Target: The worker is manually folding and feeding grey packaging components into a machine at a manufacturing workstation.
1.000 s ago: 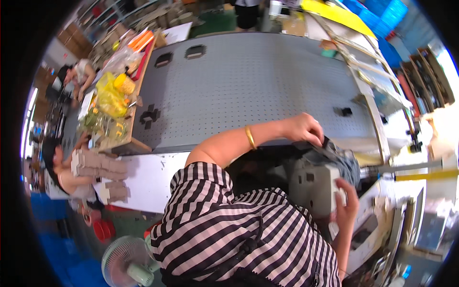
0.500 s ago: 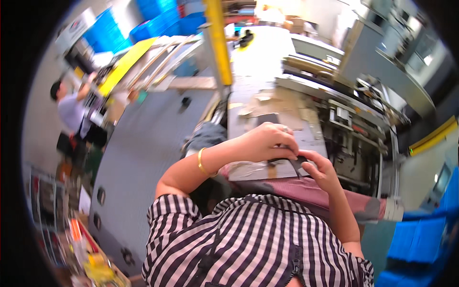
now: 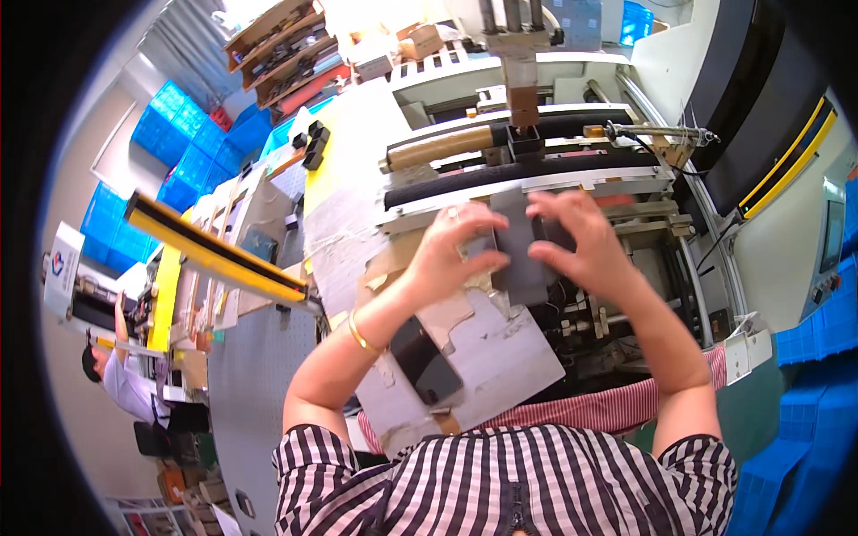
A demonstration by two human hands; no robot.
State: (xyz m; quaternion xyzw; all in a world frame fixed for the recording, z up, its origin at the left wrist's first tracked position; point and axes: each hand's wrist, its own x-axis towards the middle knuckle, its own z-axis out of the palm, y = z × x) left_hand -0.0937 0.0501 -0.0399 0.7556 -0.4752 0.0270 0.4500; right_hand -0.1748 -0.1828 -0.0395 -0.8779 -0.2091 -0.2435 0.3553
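Note:
A dark grey flat rectangular panel [image 3: 520,255] is held by its two long sides between my hands, at the front of the machine. My left hand [image 3: 454,255], wearing a yellow bangle and a ring, has its fingertips and thumb on the panel's left edge. On the opposite edge are the curved fingers and thumb of my right hand [image 3: 585,243], slightly blurred. A dark patch shows inside the right hand's grip; what it is I cannot make out. A black glossy rectangular piece [image 3: 426,362] lies on the worn pale board [image 3: 500,357] below my left forearm.
Beyond my hands is a machine with dark rollers [image 3: 536,174] and a vertical head above a small black box [image 3: 525,143]. A yellow-and-black post [image 3: 214,250] crosses at left. Several black boxes [image 3: 313,147] stand on the far table. A person [image 3: 130,384] works at far left.
My hands have moved apart and forward from the near edge of the board to the machine's front. The view has swung, and the black glossy piece on the board now shows.

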